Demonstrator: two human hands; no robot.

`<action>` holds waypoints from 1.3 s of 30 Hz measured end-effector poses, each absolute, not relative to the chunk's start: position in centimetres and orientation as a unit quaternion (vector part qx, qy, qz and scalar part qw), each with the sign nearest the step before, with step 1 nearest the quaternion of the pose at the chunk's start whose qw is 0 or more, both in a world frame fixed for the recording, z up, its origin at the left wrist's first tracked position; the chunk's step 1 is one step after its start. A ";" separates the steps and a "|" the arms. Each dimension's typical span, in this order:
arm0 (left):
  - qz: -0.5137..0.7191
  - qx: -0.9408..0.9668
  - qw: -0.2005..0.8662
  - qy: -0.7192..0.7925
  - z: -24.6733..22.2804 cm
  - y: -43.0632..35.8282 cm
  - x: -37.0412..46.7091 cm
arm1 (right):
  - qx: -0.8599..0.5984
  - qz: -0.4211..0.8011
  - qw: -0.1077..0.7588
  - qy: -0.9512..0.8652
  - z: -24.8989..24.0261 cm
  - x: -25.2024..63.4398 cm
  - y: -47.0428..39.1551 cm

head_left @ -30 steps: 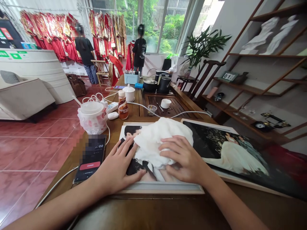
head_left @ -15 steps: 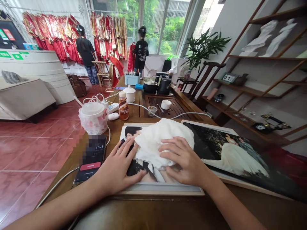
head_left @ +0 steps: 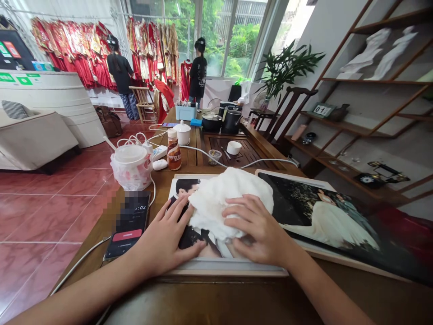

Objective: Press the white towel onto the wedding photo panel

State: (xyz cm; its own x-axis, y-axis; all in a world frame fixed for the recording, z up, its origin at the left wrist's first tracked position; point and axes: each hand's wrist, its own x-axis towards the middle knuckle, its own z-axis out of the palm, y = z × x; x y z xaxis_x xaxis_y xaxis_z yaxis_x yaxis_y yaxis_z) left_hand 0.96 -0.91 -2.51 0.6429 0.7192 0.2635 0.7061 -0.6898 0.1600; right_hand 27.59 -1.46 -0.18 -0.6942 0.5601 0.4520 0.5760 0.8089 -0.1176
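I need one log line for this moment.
left hand: spread on photo | right hand: fingers spread on cloth | cloth: lying on photo | phone: left of left hand

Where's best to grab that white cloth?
I'd probably pinch the cloth by its bunched top, from above: it lies heaped on the framed photo, with the right hand over its right side and the left hand at its left edge.
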 end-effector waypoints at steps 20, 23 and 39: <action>0.152 0.911 0.030 0.383 -2.3 -0.8 0.9 | -0.258 -0.003 0.246 -0.934 -0.5 26.5 -2.2; 0.144 0.908 0.032 0.393 -2.2 -0.8 1.1 | -0.296 -0.021 0.240 -0.924 -0.4 27.6 -1.3; 0.160 0.905 0.028 0.394 -2.2 -0.9 1.1 | -0.317 -0.034 0.243 -0.916 -0.2 28.1 -0.9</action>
